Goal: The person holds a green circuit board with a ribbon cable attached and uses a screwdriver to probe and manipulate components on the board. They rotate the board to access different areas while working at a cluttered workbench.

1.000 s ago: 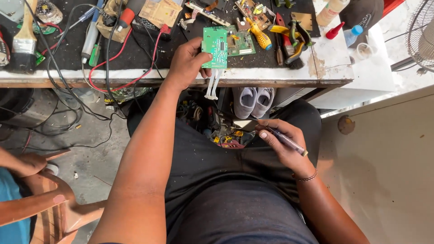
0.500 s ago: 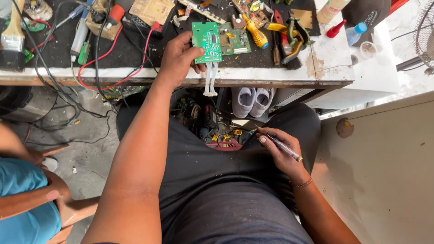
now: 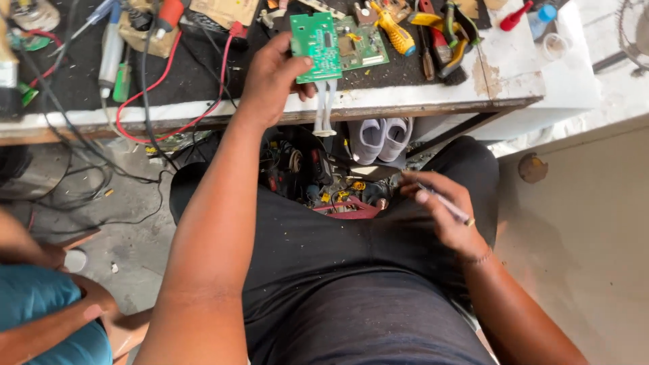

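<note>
1. The left hand (image 3: 274, 78) is clamped on the left edge of a green board (image 3: 315, 46), thumb on its face, holding it up over the front edge of the counter (image 3: 514, 78).
2. Two pale leads (image 3: 324, 111) hang from the bottom of the board, past the counter edge.
3. The right hand (image 3: 443, 209) rests over the right thigh, fingers closed round a thin tool (image 3: 449, 205) that points to the right; what kind of tool, I cannot tell.
4. The two hands are well apart.
5. A second board (image 3: 362, 44) lies flat on the counter just right of the held one.
6. A yellow screwdriver (image 3: 392, 30) lies beside that second board, with pliers (image 3: 449, 40) further right.
7. A red wire (image 3: 159, 84) loops across the counter's left part, near a white pen-like tool (image 3: 111, 51).
8. Under the counter stand pale shoes (image 3: 382, 138).
9. Between the knees sits a heap of parts (image 3: 331, 189).
10. Another person's arm (image 3: 47, 324) shows at lower left.
</note>
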